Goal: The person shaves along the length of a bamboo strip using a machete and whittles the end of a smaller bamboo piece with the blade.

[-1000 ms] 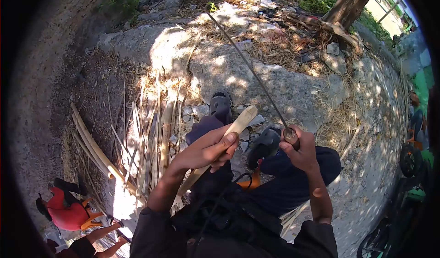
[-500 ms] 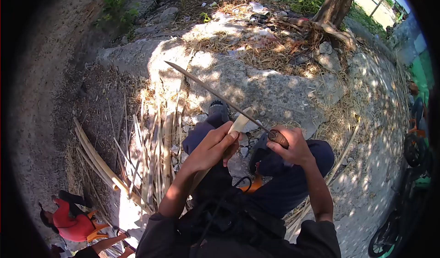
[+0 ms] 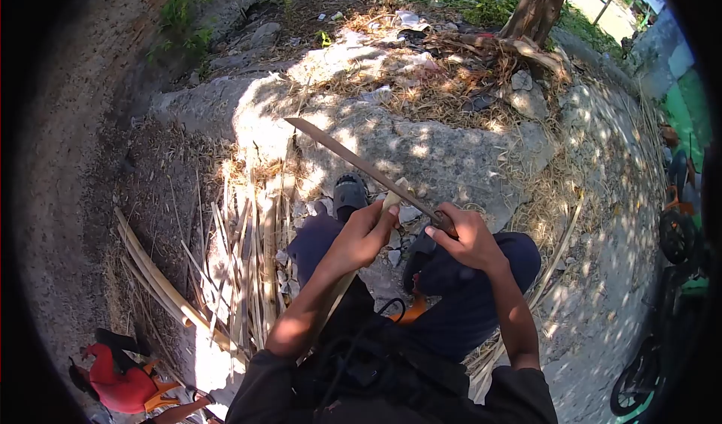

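By the left hand (image 3: 361, 237) a bamboo strip (image 3: 392, 197) is clasped, by the right hand (image 3: 469, 240) a machete (image 3: 346, 155), slanted across the strip's far end, nearer the left hand.

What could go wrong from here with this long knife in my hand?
The long, brownish metal knife crosses the pale, narrow, wood-like strip close to the left hand, so a slip could cut that hand. The strip might also twist, since only the left hand visibly steadies it. The bare right hand could lose its grip, and the knife might drop toward the dark grey shoe just below it in view.
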Tool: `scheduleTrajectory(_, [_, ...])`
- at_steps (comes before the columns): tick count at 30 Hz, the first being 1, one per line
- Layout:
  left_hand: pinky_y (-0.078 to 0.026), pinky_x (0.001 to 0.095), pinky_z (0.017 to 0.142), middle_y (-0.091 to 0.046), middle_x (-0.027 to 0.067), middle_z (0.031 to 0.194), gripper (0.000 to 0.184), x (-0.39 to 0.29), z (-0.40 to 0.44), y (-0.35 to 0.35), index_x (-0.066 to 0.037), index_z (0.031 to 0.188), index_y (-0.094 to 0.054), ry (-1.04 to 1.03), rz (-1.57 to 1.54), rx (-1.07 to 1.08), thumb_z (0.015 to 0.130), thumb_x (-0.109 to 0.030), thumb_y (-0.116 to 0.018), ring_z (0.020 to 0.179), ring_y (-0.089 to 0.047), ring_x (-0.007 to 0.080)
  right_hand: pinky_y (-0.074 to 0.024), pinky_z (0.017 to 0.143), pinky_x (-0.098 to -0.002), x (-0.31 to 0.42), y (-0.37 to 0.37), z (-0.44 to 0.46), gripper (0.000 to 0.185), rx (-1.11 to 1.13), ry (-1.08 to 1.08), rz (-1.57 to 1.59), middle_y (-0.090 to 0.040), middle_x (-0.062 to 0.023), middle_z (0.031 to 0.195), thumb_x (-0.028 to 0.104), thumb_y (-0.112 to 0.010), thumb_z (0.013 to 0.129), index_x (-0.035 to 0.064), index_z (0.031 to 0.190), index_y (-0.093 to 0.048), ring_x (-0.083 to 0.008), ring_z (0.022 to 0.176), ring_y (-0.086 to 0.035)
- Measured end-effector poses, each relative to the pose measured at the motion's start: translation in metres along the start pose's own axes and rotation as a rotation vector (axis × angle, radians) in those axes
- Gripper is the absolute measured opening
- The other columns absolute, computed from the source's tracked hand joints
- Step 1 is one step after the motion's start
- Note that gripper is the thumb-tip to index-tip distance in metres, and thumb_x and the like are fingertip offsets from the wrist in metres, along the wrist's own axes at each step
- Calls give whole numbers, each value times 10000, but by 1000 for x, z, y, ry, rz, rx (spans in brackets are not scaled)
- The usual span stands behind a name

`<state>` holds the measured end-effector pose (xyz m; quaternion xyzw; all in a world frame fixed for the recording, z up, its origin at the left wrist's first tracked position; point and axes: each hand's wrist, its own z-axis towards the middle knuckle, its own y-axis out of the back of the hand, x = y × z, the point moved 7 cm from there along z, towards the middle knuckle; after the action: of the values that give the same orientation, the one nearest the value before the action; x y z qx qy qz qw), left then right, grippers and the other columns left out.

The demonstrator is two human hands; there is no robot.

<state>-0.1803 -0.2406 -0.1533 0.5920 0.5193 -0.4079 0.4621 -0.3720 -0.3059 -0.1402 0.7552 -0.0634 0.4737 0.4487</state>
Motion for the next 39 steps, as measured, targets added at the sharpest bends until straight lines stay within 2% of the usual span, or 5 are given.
scheduleTrajectory(13, [-439, 369, 590, -577, 59, 698, 296, 13, 3, -6, 40, 1024, -578, -141, -83, -3, 1100, -224, -469, 624, -558, 147, -404, 538, -414, -4, -18, 9, 251, -271, 67, -16, -520, -142, 587, 216, -762, 904, 8, 867, -629, -312, 507, -520])
scheduleTrajectory(19, [-423, 373, 601, -522, 81, 676, 270, -3, -1, 2, 42, 1032, -574, -165, 189, -111, 1102, -199, -475, 623, -503, 159, -479, 570, -435, -4, -16, 7, 169, -456, 105, -172, -608, -167, 641, 152, -776, 840, 35, 898, -668, -382, 612, -653])
scheduleTrajectory(22, [-465, 450, 680, -607, 225, 752, 254, -5, -3, 3, 67, 1077, -561, -225, 216, -100, 1090, -169, -468, 688, -630, 337, -515, 586, -458, -5, -11, 4, 210, -428, 62, -220, -665, -148, 674, 207, -803, 825, 66, 907, -671, -379, 661, -693])
scheduleTrajectory(37, [-472, 415, 685, -615, 193, 777, 238, 9, -2, 0, 40, 1123, -580, -136, 99, -28, 1101, -174, -477, 695, -625, 271, -494, 559, -426, 2, -10, 8, 186, -369, 137, -157, -630, -135, 625, 226, -771, 848, 68, 880, -678, -340, 572, -667])
scheduleTrajectory(39, [-383, 304, 573, -462, -2, 677, 257, 4, -1, 0, -9, 1044, -591, -187, 89, -69, 1125, -221, -472, 626, -431, 75, -521, 591, -453, -1, -12, 10, 182, -368, 113, -204, -669, -131, 664, 220, -782, 813, 87, 893, -689, -355, 635, -694])
